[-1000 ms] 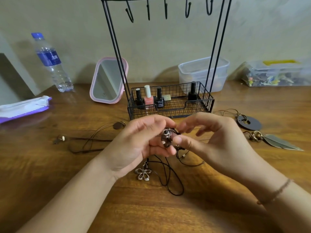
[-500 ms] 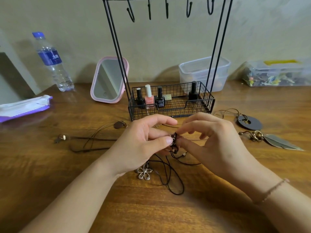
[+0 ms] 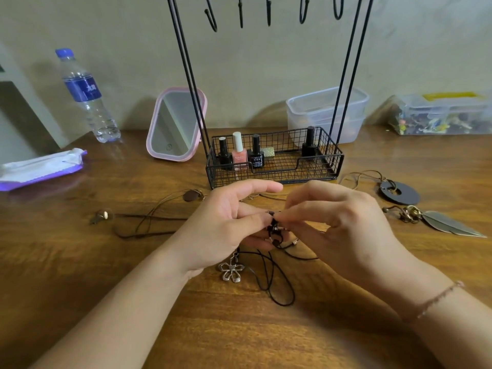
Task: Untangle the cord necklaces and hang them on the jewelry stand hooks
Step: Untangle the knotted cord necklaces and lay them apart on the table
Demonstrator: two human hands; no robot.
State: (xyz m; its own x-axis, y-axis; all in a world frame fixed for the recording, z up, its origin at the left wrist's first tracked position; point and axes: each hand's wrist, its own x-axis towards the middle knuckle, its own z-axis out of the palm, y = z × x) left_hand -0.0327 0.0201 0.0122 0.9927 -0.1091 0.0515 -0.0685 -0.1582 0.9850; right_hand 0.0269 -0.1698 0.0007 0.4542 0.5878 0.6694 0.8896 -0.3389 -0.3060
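Two hands, left hand (image 3: 226,225) and right hand (image 3: 343,230), are pinching the knot (image 3: 275,230) of the black cord (image 3: 277,283) I am untangling above the table (image 3: 80,262). Beyond, hooks (image 3: 269,12) are hanging bare; no necklace is hung. Bottle labels are proving illegible.

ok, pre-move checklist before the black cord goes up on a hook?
1. Both hands on the knot: ok, left hand and right hand pinch the tangle.
2. Knot undone: not ok, black cord bunched at the fingertips.
3. Flower pendant free: cannot tell, its top runs under the left hand.
4. Hooks vacant: ok, none of those in view carries anything.
5. Other necklaces clear: ok, disc pendant and leaf pendant lie apart.
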